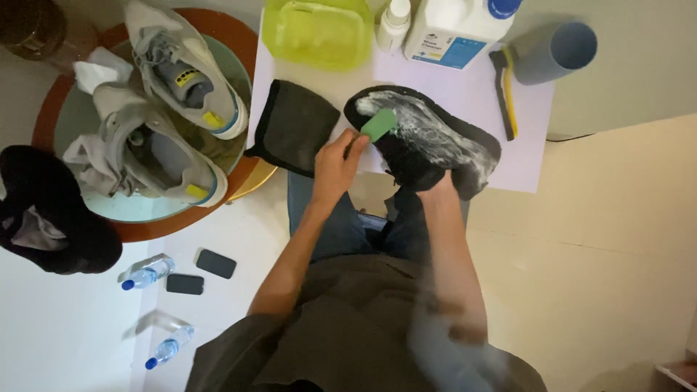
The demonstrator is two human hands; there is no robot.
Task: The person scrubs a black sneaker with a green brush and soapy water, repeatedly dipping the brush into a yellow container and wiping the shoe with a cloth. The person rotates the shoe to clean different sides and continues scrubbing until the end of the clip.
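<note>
Two hands mid-frame, I note: left hand grips small green brush on soapy black shoe; right hand hidden inside shoe, grip unclear.

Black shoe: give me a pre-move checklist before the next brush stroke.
1. Black shoe supported by right hand, apparently inside it: ok.
2. Green brush gripped in left hand: ok.
3. Brush bristles on the foamy toe: ok.
4. Foam covers the upper: ok; the heel end looks bare.
5. Dark cloth lies beside the shoe: ok.
6. Cleaner jug capped: ok.
</note>
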